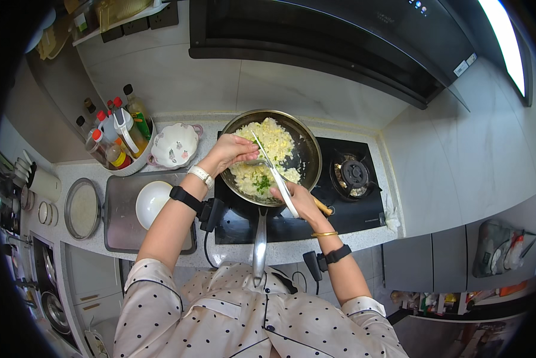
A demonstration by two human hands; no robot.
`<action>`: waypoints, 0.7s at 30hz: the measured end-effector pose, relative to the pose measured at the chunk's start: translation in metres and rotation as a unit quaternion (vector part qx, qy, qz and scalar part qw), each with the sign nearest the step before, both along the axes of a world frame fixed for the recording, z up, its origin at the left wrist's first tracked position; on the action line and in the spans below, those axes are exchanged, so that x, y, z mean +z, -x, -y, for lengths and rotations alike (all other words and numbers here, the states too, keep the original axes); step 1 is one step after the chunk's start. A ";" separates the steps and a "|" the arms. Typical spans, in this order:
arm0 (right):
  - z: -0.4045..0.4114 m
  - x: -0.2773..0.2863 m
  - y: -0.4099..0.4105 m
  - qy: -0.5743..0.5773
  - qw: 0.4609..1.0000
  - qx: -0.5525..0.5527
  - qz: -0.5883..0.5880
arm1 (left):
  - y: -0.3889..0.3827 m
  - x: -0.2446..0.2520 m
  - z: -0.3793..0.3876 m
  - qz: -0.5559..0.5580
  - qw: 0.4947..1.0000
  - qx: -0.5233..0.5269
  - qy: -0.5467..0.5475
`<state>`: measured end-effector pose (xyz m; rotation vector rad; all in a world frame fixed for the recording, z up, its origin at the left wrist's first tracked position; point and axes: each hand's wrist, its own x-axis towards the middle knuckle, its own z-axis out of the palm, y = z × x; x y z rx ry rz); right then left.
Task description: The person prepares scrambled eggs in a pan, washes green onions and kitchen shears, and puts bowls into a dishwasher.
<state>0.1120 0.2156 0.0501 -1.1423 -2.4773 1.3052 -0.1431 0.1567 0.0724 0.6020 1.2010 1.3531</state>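
My right hand (297, 200) grips a pair of white-handled scissors (280, 182), whose blades extend over the frying pan (313, 165). Fingertips pinched together, my left hand (236, 152) holds a small bit of chopped greens (256, 142) beside the blades; most of it is hidden by the fingers. Fried rice with egg (274, 136) fills much of the pan. A little heap of cut greens (263, 184) lies on the rice near the front. From under my right hand sticks out a wooden utensil handle (322, 207); its other end is hidden.
The pan's metal handle (259, 244) points towards my body. To the right is a bare gas burner (354, 173) on the black cooktop (339, 223). At left stand a flower-shaped bowl (175, 145), a white bowl (153, 203) on a tray (120, 223), and several bottles (118, 156). A range hood (330, 40) overhangs the back.
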 end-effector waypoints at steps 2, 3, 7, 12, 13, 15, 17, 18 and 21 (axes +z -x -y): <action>0.002 0.006 0.001 0.002 1.000 -0.001 0.006 | 0.001 0.000 0.001 -0.019 1.000 -0.010 0.002; 0.003 0.008 0.000 0.002 1.000 -0.003 0.013 | 0.001 0.000 0.000 -0.027 0.999 -0.020 -0.002; 0.004 0.008 -0.002 0.030 0.999 -0.017 0.007 | 0.000 0.004 0.002 -0.030 0.999 -0.025 0.014; 0.003 -0.004 -0.004 0.021 0.999 -0.036 -0.027 | -0.002 -0.004 0.003 0.024 1.000 0.003 0.004; 0.004 -0.004 -0.004 0.021 0.999 -0.035 -0.026 | -0.003 -0.004 0.003 0.045 0.999 0.012 0.001; 0.007 0.000 -0.005 -0.010 0.999 -0.029 -0.041 | -0.003 -0.002 0.004 0.043 0.999 0.015 0.002; 0.008 0.005 -0.006 -0.005 0.999 -0.023 -0.030 | -0.003 0.000 0.004 0.041 0.999 0.017 0.003; 0.008 0.006 -0.007 0.000 1.000 -0.017 -0.018 | -0.003 0.000 0.004 0.059 0.998 0.030 -0.002; 0.008 0.006 -0.008 0.000 1.000 -0.011 -0.002 | -0.002 -0.002 0.003 0.087 0.995 0.042 -0.014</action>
